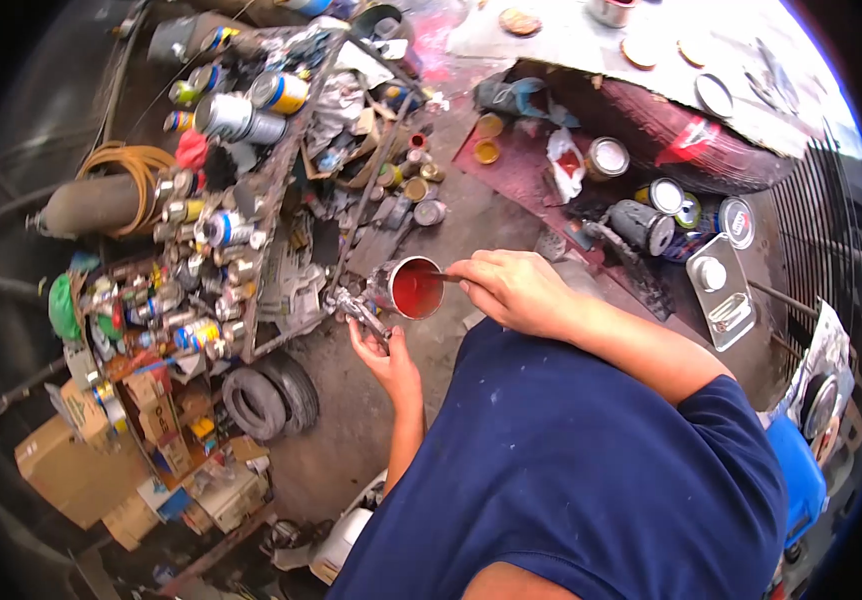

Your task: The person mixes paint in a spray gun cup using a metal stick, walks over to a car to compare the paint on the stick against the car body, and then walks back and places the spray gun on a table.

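A metal cup with red paint [417, 289] inside its open mouth is at the middle of the view, attached to a metal spray gun [359, 308]. My left hand [384, 357] is closed round the spray gun's handle, below and left of the cup. My right hand [511, 290] pinches a thin dark stick [441, 276], whose far end reaches over the cup's rim into the red paint. The lower part of the stick is hidden in the cup.
Shelves with many cans [221, 228] stand at the left, beside a gas cylinder [91, 206]. Two tires [254, 403] and cardboard boxes [81, 470] lie below. Open cans [608, 158] and a rectangular metal can [721, 293] are at the right.
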Tool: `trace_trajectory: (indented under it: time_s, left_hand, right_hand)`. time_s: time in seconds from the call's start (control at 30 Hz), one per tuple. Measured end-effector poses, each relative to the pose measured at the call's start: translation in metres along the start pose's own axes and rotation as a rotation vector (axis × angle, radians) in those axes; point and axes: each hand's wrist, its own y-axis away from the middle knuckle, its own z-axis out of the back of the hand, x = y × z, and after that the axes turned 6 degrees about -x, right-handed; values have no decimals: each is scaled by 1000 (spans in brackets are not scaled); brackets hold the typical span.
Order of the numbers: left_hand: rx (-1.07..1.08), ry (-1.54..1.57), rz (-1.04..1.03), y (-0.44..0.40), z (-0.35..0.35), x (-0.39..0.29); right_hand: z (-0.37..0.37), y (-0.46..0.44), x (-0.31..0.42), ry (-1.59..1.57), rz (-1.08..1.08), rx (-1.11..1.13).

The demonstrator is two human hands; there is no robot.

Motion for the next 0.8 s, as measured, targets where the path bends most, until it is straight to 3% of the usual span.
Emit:
trace_trajectory:
  time_s: [0.37,0.8]
  left_hand:
    - [-309,39,125,83,139,37]
    - [-474,-40,10,145,253,53]
  right_hand:
    - [-100,44,66,-174,105,241]
    - [-179,90,134,-227,334,311]
